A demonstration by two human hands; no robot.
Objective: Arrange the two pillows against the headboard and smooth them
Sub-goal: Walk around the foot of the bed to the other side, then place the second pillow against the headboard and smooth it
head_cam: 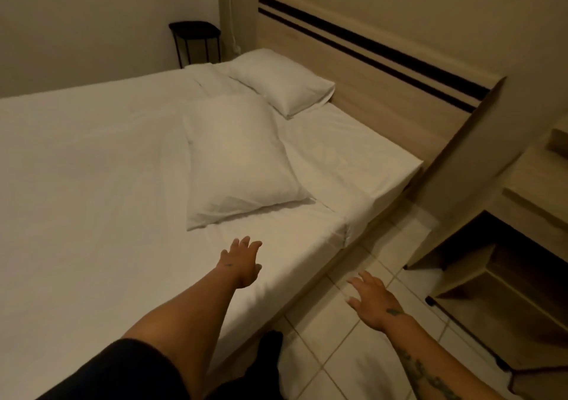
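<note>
Dim, warm yellowish light all round me, no lamp in sight. The white sheet (92, 159) takes most of the glow and looks flat, nearly washed out in the middle. Soft shadows sit under the near pillow (239, 159) and along the headboard (384, 92). My hands are slightly smeared with motion blur. The wide lens bends straight edges toward the corners, and fine detail is soft and grainy.

Bed: wide mattress under a white fitted sheet (92, 169), lightly creased, on a pale wooden frame.
Far end: light wood headboard with two dark stripes (368, 70).
Far pillow: white rectangular pillow (282, 81), flat, just beside the headboard.
Near pillow: larger white pillow (242, 159), lying askew on the sheet, apart from the headboard, its far corner near the other pillow.
</note>
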